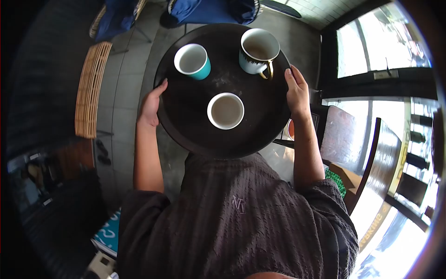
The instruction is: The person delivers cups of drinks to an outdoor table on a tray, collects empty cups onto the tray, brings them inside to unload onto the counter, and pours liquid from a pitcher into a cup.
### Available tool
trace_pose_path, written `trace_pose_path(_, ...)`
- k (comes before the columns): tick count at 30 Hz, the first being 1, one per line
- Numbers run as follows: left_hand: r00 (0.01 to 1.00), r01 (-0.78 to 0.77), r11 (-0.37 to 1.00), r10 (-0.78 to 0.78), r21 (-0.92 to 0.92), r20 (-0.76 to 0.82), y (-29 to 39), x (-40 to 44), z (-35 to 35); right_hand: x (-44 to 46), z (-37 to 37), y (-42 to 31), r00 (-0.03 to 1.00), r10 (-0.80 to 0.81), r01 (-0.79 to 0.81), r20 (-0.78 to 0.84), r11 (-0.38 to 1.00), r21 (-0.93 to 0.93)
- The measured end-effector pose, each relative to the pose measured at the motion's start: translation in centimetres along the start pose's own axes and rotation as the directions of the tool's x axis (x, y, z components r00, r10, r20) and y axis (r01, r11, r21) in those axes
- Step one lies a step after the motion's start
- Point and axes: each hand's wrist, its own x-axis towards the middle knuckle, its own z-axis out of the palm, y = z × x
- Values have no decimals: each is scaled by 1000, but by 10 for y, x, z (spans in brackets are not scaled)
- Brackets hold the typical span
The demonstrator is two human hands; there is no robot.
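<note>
A round dark tray (186,123) is held up in front of my body. My left hand (151,104) grips its left rim, thumb along the top edge. On the opposite rim, my right hand (297,90) is closed, with the fingers partly hidden beneath. Three vessels stand upright on the tray: a teal cup (200,69) with a white inside at the far left, a white mug (251,65) with a gold handle and dark-and-gold pattern at the far right, and a small white cup (226,110) near the middle. Their insides look pale; I cannot tell whether they hold liquid.
Chairs with blue cushions (211,11) stand beyond the tray. To the left is a wicker piece (93,90) on the tiled floor (125,88). Bright windows (371,44), a dark-framed wooden chair back (383,158) and a cardboard box (346,176) lie to the right.
</note>
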Motion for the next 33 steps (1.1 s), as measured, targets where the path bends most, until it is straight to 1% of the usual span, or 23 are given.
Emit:
trace_pose_path(3, 999, 15, 989, -19, -149, -27, 11, -36, -32, -13, 41, -18, 997, -49, 52, 62, 997, -50)
trace_pose_path(4, 992, -66, 989, 51, -131, -118, 17, -55, -37, -18, 57, -25, 994, -66, 71, 82, 996, -52)
trace_pose_path(5, 988, -75, 985, 51, -159, -148, 24, -71, -47, -23, 75, -30, 990, -67, 76, 122, 995, -64)
trace_pose_path(7, 945, -117, 991, 93, -59, -315, 34, -102, -74, -32, 115, -41, 972, -139, 157, 188, 984, -83)
trace_pose_path(8, 956, -128, 982, 84, -141, -281, 34, -113, -96, -38, 139, -47, 960, -142, 156, 241, 987, -39)
trace_pose_path(9, 942, -148, 975, 87, -168, -325, 29, -121, -123, -31, 161, -31, 944, -144, 141, 298, 989, 33)
trace_pose_path(11, 953, -237, 923, 160, -304, -257, 24, -139, -180, -40, 211, -47, 914, -132, 130, 384, 991, 30)
trace_pose_path(12, 934, -269, 907, 165, -323, -316, 25, -156, -204, -53, 241, -65, 896, -116, 116, 428, 993, 26)
trace_pose_path(13, 926, -288, 892, 167, -348, -339, 26, -174, -222, -52, 268, -61, 866, -151, 166, 478, 986, 12)
trace_pose_path(14, 915, -313, 874, 171, -372, -366, 26, -194, -240, -64, 299, -70, 839, -149, 152, 523, 988, 37)
trace_pose_path(15, 888, -350, 852, 169, -389, -429, 25, -214, -252, -80, 326, -84, 811, -139, 131, 568, 990, 55)
trace_pose_path(17, 751, -415, 848, 115, -329, -650, 25, -245, -261, -112, 369, -115, 745, -135, 142, 653, 989, 43)
trace_pose_path(19, 684, -479, 801, 85, -359, -724, 27, -269, -288, -126, 428, -131, 648, -116, 151, 753, 988, 23)
trace_pose_path(20, 661, -520, 770, 90, -369, -745, 22, -283, -299, -137, 454, -134, 654, -107, 200, 749, 979, -35)
trace_pose_path(21, 618, -559, 742, 76, -369, -783, 15, -296, -312, -145, 482, -136, 599, -111, 219, 793, 975, -28)
trace_pose_path(23, 543, -650, 678, 98, -344, -834, 0, -318, -334, -161, 538, -137, 446, -132, 235, 885, 972, 27)
trace_pose_path(24, 498, -685, 647, 81, -334, -863, -9, -333, -345, -181, 562, -143, 384, -134, 251, 913, 967, 37)
trace_pose_path(26, 447, -746, 572, 49, -342, -893, -20, -356, -366, -217, 618, -156, 287, -104, 312, 952, 950, 10)
trace_pose_path(27, 394, -777, 544, 29, -316, -919, -22, -366, -376, -236, 645, -162, 220, -105, 321, 970, 947, 30)
trace_pose_path(29, 249, -826, 515, -33, -230, -968, -27, -376, -386, -268, 695, -169, 61, -30, 298, 998, 955, 10)
trace_pose_path(30, 204, -854, 480, -51, -203, -978, -29, -381, -392, -280, 723, -165, -5, -28, 301, 1000, 953, 28)
trace_pose_path(32, 93, -889, 437, -118, -136, -989, -33, -391, -406, -310, 782, -156, -205, -124, 184, 971, 969, 162)
trace_pose_path(33, 46, -902, 416, -169, -114, -984, -32, -394, -410, -329, 802, -160, -261, -117, 183, 958, 969, 168)
